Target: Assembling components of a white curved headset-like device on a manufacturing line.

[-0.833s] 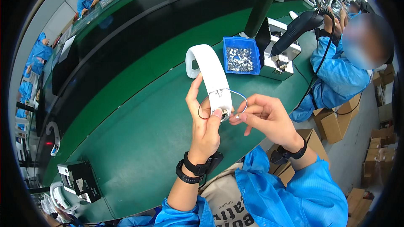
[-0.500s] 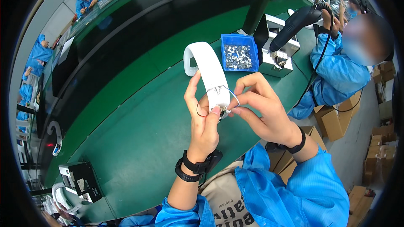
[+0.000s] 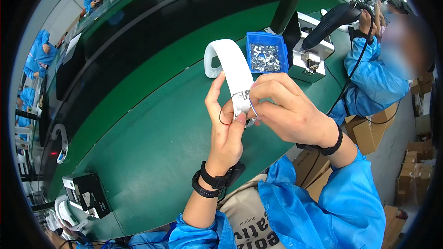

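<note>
Head view. The left hand (image 3: 226, 142) holds a curved white band (image 3: 236, 71) above a green desk (image 3: 147, 166), its thumb on the near end. The right hand (image 3: 295, 117) touches the same end, beside a blue wire (image 3: 253, 107); its fingertips are partly hidden. Beyond stands a blue bin (image 3: 265, 38) of small parts (image 3: 266, 58); to its right, a black tool (image 3: 330, 24) and a co-worker (image 3: 374, 80) in blue.
</note>
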`<state>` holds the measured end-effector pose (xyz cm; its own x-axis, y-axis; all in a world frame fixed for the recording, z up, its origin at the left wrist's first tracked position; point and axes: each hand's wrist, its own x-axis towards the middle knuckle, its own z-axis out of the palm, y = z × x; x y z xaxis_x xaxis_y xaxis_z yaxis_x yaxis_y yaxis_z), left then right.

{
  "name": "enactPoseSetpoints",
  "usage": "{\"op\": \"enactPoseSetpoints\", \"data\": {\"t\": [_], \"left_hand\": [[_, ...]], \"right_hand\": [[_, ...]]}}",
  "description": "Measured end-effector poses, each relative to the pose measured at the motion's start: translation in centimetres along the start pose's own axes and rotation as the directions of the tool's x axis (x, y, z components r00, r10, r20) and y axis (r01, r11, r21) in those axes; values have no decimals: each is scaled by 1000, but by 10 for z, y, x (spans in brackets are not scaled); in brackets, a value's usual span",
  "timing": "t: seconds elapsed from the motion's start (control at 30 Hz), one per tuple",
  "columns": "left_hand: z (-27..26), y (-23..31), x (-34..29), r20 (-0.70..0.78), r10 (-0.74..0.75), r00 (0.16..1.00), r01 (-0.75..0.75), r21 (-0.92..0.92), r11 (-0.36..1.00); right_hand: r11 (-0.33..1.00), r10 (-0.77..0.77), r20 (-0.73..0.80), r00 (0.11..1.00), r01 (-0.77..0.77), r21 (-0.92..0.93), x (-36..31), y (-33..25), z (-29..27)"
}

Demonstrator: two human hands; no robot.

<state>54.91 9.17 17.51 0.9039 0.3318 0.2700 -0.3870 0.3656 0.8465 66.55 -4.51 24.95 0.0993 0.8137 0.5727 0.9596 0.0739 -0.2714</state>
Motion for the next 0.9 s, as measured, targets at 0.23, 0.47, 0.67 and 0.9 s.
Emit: {"op": "enactPoseSetpoints", "data": {"t": [0.23,0.47,0.67,0.9], "left_hand": [[3,0,1,-24,3,1000,-3,10,1000],[1,0,2,-13,34,999,-33,54,998],[-3,-2,1,-19,45,999,-44,55,998],[1,-7,0,-35,75,997,-67,175,982]], "right_hand": [[1000,-3,39,999,4,-26,3,0,-2],[998,43,52,998,-45,40,1,0,-6],[868,324,-16,946,-291,403,-18,-2,9],[201,569,331,752,-518,831,-20,-1,25]]}}
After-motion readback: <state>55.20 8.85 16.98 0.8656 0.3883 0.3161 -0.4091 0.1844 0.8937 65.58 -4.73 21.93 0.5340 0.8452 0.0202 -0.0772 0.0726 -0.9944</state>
